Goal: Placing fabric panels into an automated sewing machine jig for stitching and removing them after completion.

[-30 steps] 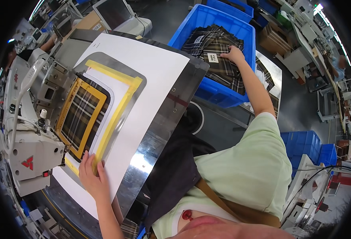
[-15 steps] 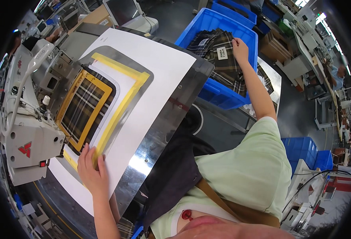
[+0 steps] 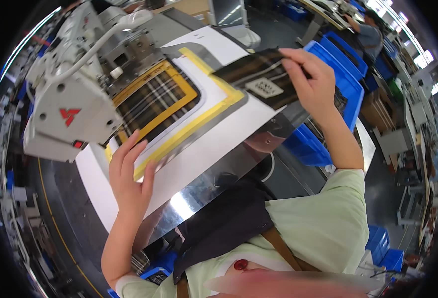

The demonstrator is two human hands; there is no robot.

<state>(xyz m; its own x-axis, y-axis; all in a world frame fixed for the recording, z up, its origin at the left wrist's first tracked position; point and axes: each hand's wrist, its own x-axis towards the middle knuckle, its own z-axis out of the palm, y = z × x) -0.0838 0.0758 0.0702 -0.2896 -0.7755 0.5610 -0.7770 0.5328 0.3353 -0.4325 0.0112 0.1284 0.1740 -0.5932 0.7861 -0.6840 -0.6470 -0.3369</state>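
My right hand (image 3: 314,83) pinches the edge of a dark plaid fabric panel (image 3: 231,74) and holds it over the far right of the white sheet (image 3: 251,116). A pale label (image 3: 264,88) sits on that panel. My left hand (image 3: 131,181) has its fingers apart, above the near corner of the yellow tape border (image 3: 179,134). Whether its fingertips touch the sheet is unclear. Just beyond them, a yellow clamp frame (image 3: 165,118) lies on another plaid piece (image 3: 154,97) beside the sewing machine head (image 3: 62,121).
A blue bin (image 3: 354,92) with more plaid pieces stands to the right, past the shiny metal table edge (image 3: 206,181). A co-worker (image 3: 370,37) is at a table at the far right. More blue bins (image 3: 378,241) sit at the lower right.
My right hand has lifted a labelled plaid panel out of the blue bin and brought it left over the sheet. My left hand's fingers have spread. The whole view has shifted.
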